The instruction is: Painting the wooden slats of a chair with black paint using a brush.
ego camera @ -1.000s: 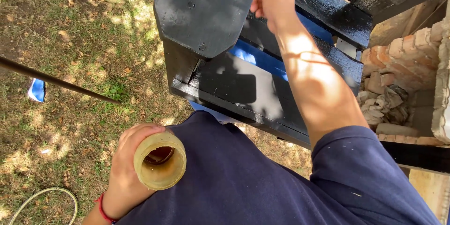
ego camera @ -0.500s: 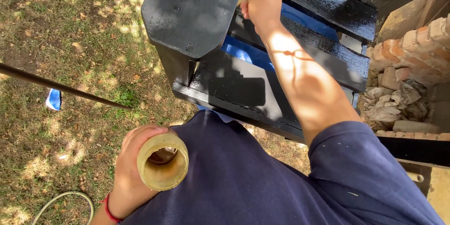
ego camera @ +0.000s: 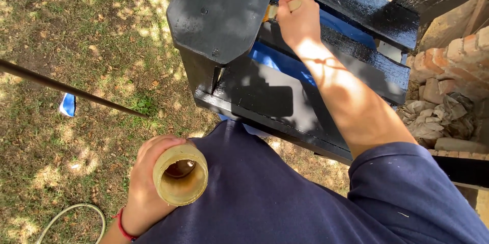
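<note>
Shifted left along the black chair [ego camera: 224, 15], the right hand [ego camera: 298, 20] grips a brush [ego camera: 277, 10]; left hand [ego camera: 147, 188] holds a jar [ego camera: 181, 180].

Right hand [ego camera: 300, 20] shifted slightly left along black slats [ego camera: 351, 50], brush [ego camera: 277, 10] handle now visible, cup [ego camera: 181, 174] steady

Two hands showed: the left hand [ego camera: 145, 188] and the right hand [ego camera: 299, 20]. There was one yellowish jar [ego camera: 180, 174], one brush [ego camera: 282, 8], one black chair [ego camera: 224, 15] and one thin rod [ego camera: 71, 89]. One hose [ego camera: 71, 212], one blue scrap [ego camera: 68, 104] and one red wristband [ego camera: 121, 225] also showed.
</note>
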